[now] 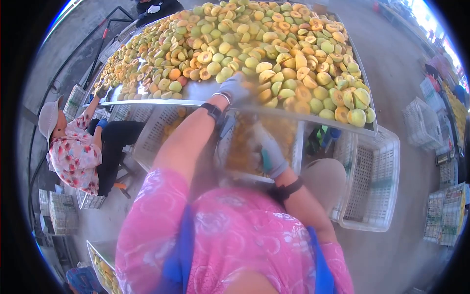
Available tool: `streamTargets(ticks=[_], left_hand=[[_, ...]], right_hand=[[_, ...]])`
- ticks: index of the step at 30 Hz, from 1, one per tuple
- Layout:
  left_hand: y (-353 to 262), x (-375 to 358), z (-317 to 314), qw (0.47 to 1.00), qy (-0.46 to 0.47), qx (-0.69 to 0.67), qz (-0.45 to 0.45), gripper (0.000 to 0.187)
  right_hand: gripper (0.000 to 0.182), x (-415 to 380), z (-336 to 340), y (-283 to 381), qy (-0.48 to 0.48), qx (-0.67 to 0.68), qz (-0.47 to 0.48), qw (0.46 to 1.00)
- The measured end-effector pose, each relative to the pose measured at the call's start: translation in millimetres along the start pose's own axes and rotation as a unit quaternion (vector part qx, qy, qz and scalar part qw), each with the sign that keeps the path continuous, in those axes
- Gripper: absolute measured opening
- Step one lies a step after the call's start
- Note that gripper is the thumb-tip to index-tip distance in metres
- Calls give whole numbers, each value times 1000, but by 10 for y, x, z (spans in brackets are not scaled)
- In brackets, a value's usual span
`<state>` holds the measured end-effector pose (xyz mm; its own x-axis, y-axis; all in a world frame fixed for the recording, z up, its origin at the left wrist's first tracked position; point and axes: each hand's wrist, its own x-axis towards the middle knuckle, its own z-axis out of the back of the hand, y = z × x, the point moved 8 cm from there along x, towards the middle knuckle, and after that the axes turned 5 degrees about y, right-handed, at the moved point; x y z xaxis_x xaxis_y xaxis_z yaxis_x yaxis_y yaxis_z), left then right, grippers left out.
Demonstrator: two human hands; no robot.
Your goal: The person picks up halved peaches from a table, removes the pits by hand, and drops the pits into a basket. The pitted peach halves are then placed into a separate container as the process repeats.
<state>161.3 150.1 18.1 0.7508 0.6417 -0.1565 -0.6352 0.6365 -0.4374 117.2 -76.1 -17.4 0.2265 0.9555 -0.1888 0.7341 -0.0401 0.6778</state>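
Note:
My left hand [234, 89], in a pale glove and with a dark watch at the wrist, reaches over the near rim of a metal sorting table [161, 102]. Its fingers blur among halved yellow-green stone fruit [289, 63], which look like peaches. Below the rim, my right hand [269, 149], gloved in grey and green, hangs over a white crate [297, 147] with yellow-orange fruit [245, 144] inside. Motion smears the right fingers, and I cannot tell whether they hold anything.
At the left, a person in a floral shirt [76, 157] sits by the table, one hand at its edge. Empty white crates [369, 181] stand to my right. Another person [156, 10] is at the far side. More crates [421, 122] line the right.

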Motion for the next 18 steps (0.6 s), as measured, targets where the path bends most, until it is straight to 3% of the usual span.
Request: streamTargets(ticks=[1,3,4,5,6,7,11,14,18], left_hand=[[146,50,-105,1000,-3,-1,1,54],[263,-15,-97,963,-58,-249,-86,43],[291,-99,-74,964,-62,-247,-78,43],[327,-159,-127,901,-35,-426,-66,46],[235,-332,-103,805,-12,-591,-54,48],[79,-585,-91,730,31,-680,-63,44],[-68,-954,-154,672,-16,-735,-93,32],[-190,-1135,-284,626,35,-774,-90,41],[-164,-1164,-483,610,36,-790,-50,50]], right_hand=[[31,-21,-20,13,2,-2,-1,1000],[31,-53,13,10,-43,-11,-22,999],[31,-50,25,-23,-38,-10,-29,999],[31,-28,51,-50,-18,-10,-23,1000],[31,22,93,-90,3,-10,-17,1000],[31,167,220,-39,18,-201,116,973],[31,257,288,-96,28,-297,175,938],[30,97,130,66,-46,-245,95,964],[29,39,15,94,-66,-235,57,968]])
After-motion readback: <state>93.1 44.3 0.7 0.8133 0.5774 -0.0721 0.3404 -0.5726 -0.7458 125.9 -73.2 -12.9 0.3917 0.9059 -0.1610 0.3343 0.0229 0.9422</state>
